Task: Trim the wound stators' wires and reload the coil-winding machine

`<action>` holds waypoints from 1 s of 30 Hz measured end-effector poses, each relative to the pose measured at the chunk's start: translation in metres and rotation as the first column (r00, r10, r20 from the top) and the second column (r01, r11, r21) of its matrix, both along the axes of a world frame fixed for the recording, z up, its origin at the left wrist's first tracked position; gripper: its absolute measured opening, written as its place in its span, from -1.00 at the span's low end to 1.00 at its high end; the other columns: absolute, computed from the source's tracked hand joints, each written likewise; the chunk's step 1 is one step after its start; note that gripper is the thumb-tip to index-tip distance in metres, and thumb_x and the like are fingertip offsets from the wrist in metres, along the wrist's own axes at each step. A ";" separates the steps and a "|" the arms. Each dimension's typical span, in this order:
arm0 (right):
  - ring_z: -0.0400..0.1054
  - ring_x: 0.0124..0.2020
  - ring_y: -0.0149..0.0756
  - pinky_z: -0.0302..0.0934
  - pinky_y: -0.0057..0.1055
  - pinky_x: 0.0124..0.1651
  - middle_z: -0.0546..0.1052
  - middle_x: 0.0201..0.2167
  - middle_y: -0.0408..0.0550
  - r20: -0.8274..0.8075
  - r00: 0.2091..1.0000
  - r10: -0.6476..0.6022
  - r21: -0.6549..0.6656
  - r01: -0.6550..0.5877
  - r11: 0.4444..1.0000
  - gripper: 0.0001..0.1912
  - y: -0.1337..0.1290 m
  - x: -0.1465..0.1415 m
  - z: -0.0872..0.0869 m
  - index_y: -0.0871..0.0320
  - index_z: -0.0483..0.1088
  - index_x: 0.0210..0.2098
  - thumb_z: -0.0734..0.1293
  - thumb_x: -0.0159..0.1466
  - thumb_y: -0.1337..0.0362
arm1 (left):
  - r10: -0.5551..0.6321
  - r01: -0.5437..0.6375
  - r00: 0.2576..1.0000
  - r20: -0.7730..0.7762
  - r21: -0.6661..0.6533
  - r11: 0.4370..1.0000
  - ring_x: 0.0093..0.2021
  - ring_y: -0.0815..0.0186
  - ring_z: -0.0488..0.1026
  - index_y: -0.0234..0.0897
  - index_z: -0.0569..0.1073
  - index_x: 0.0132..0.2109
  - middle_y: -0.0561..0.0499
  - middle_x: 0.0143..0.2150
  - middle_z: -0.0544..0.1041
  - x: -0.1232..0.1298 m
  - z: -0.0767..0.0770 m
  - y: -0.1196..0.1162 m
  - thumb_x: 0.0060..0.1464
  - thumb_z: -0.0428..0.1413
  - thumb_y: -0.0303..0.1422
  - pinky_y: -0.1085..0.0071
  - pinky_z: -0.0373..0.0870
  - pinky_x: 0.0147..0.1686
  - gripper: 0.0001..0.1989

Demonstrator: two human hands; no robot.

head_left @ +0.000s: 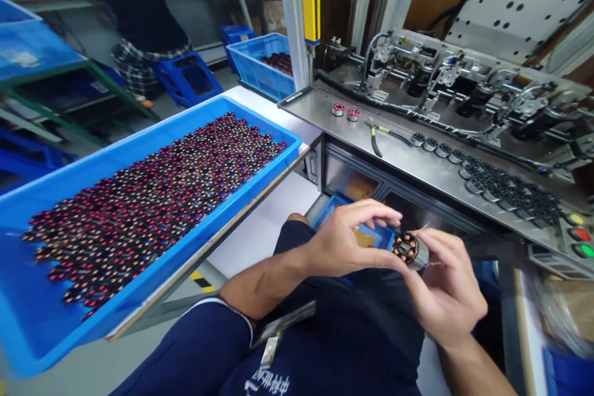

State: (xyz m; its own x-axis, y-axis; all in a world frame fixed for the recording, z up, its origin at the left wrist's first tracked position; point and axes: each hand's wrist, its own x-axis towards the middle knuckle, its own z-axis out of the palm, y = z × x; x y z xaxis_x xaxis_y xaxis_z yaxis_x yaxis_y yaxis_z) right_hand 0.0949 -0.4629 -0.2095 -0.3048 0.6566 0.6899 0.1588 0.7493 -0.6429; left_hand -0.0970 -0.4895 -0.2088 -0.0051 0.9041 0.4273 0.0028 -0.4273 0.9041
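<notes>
One stator point(409, 249) sits between the hands, gripped by the right hand point(448, 281); the left hand point(350, 238) curves loosely, thumb by its rim. Close handling seems underway, calling for a steady hold; its wound face points up-left, the axis slanting toward the right palm.

It's a navy shirt point(352, 346), down at six o'clock!
White lettering point(268, 383) marks the fabric there, and at seven o'clock there's a short sleeve point(190, 352), its hem point(251, 325) edged in white.
</notes>
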 end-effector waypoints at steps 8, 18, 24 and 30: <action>0.44 -0.11 -0.06 0.37 -0.11 -0.14 0.52 -0.08 0.11 0.072 0.997 0.040 0.149 -0.051 0.988 -0.34 0.002 0.008 0.005 0.11 0.44 0.15 0.50 0.07 0.53 | -0.024 0.025 0.997 -0.070 0.007 1.000 -0.21 0.28 0.53 -0.35 0.58 -0.01 -0.12 -0.17 0.63 0.007 0.010 -0.006 -0.06 0.39 -0.25 0.40 0.46 -0.16 -0.54; 0.39 -0.33 -0.28 0.27 -0.29 -0.29 0.47 -0.37 -0.07 -0.003 0.985 0.173 -0.025 -0.173 0.985 -0.72 -0.003 0.013 0.023 0.17 0.50 -0.26 0.40 0.15 0.65 | -0.168 0.183 0.958 0.233 -0.044 0.982 -0.16 0.29 0.60 -0.28 0.53 0.03 -0.11 -0.06 0.61 0.015 0.002 -0.012 -0.02 0.36 -0.44 0.41 0.53 -0.13 -0.57; 0.38 -0.35 -0.29 0.25 -0.32 -0.29 0.47 -0.38 -0.09 -0.047 0.988 0.146 -0.224 -0.153 0.963 -0.82 -0.014 0.014 0.016 0.14 0.47 -0.32 0.38 0.23 0.54 | -0.154 0.152 0.954 0.259 0.029 0.988 -0.07 0.20 0.59 -0.29 0.53 -0.01 -0.15 -0.06 0.60 0.022 -0.003 -0.010 -0.10 0.40 -0.46 0.32 0.56 -0.06 -0.55; 0.39 -0.25 -0.21 0.28 -0.31 -0.22 0.47 -0.30 -0.04 -0.032 0.996 0.087 -0.457 -0.092 0.885 -0.93 -0.005 0.046 0.013 0.10 0.48 -0.30 0.35 0.33 0.30 | 0.090 0.012 0.965 -0.246 0.387 0.922 -0.03 0.16 0.62 -0.31 0.51 0.05 -0.20 -0.06 0.66 0.005 0.011 -0.008 0.01 0.32 -0.43 0.32 0.56 0.01 -0.58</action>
